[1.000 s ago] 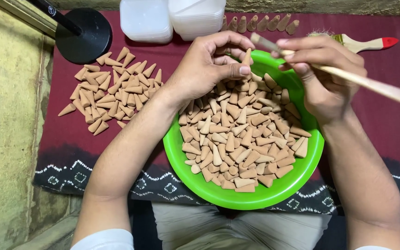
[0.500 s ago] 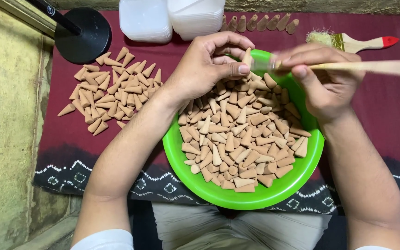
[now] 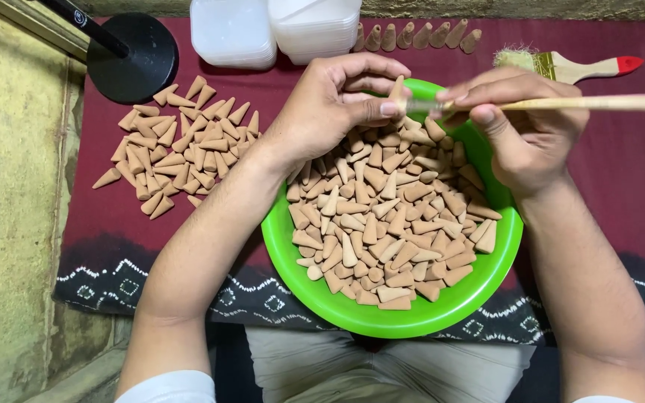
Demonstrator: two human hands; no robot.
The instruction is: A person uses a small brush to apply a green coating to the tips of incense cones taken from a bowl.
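A green bowl (image 3: 442, 310) in front of me is heaped with several tan clay-coloured cones (image 3: 386, 216). Over its far rim, my left hand (image 3: 330, 104) pinches a single cone (image 3: 396, 93) between thumb and fingers. My right hand (image 3: 520, 130) grips a thin wooden-handled brush (image 3: 599, 103) that lies level, its tip meeting the held cone. The two hands almost touch above the bowl.
A loose pile of cones (image 3: 177, 145) lies on the maroon cloth (image 3: 636, 172) to the left. A black round stand base (image 3: 132, 56), white plastic containers (image 3: 278, 30), a row of upright cones (image 3: 419, 36) and a red-tipped paintbrush (image 3: 569, 67) sit at the back.
The brush in my right hand has swung from a downward slant to level. Its tip has come against the cone held in my left hand.
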